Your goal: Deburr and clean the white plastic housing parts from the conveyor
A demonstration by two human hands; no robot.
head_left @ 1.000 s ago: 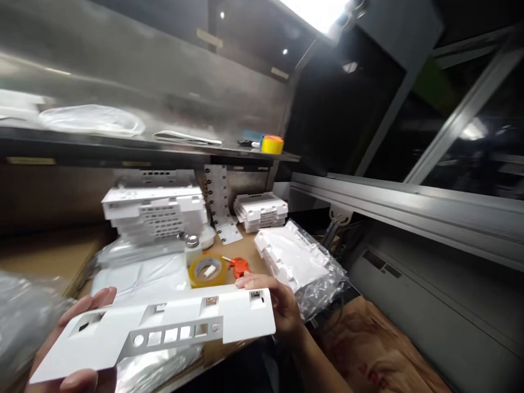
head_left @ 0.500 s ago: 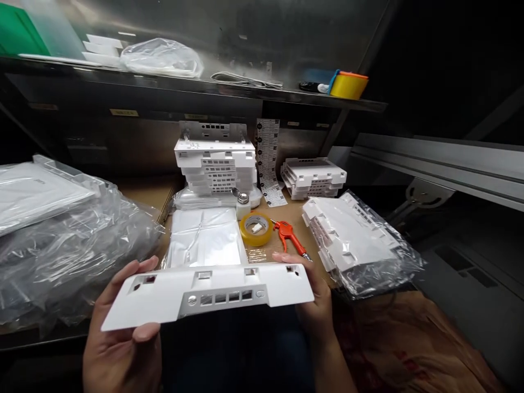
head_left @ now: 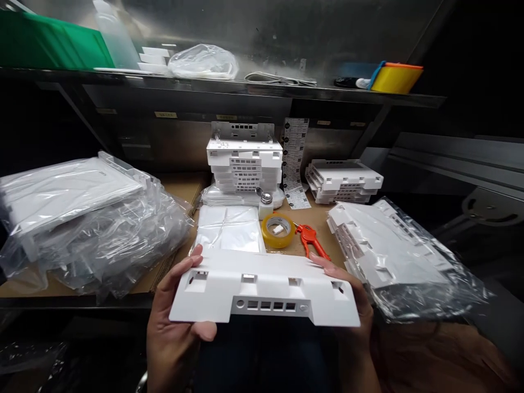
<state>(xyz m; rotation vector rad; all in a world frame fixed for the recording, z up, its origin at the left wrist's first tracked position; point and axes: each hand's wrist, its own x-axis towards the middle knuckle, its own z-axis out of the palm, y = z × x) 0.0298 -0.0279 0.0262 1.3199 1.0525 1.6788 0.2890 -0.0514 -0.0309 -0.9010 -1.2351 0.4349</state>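
Note:
Between my two hands is a white plastic housing with a row of rectangular port cutouts and a round hole along its near edge. My left hand grips its left end, thumb below and fingers on top. Around the right end is my right hand, its thumb hidden. Just behind the housing lie a stack of clear plastic bags, a roll of yellowish tape and an orange air blow gun. A small white bottle with a metal top stands behind the tape.
Similar housings form a tall stack and a lower stack at the back. Bagged white parts pile up on the left, more housings on the right. A label strip hangs between stacks. Above runs a metal shelf.
My view has swung left, so everything appears further right. The housing has tilted, showing more of its top and port face, and sits more level. Both hands keep hold of it.

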